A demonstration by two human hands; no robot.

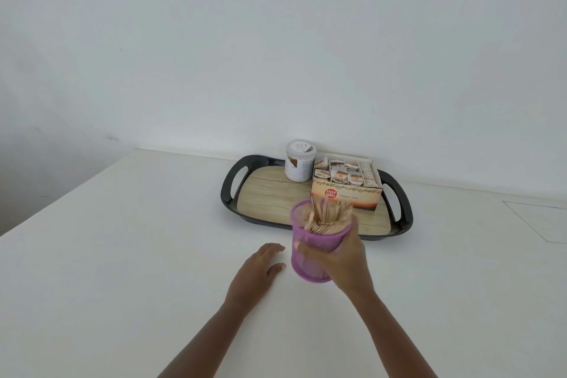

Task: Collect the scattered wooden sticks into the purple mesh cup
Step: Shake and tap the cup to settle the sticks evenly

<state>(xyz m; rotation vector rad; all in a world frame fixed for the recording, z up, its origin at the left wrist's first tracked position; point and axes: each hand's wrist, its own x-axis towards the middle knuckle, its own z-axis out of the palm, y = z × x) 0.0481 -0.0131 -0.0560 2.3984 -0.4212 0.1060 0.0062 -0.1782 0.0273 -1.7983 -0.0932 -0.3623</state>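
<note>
Your right hand (340, 255) wraps closed around the purple mesh cup (316, 247) full of wooden sticks (326, 215), while your left hand (259, 268) lies flat, empty, on the white table (122, 255).

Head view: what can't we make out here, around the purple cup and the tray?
- Purple mesh cup: motion-blurred; right hand covers its near-right side, so whether its base touches the table is unclear.
- Wooden sticks: blurred bundle, count unreadable.
- White jar: label print too small.
- Tea box: lower left front corner hidden behind the cup.
- Tray: near rim partly hidden by cup and hand.
- Left hand: palm down, underside unseen.
</note>
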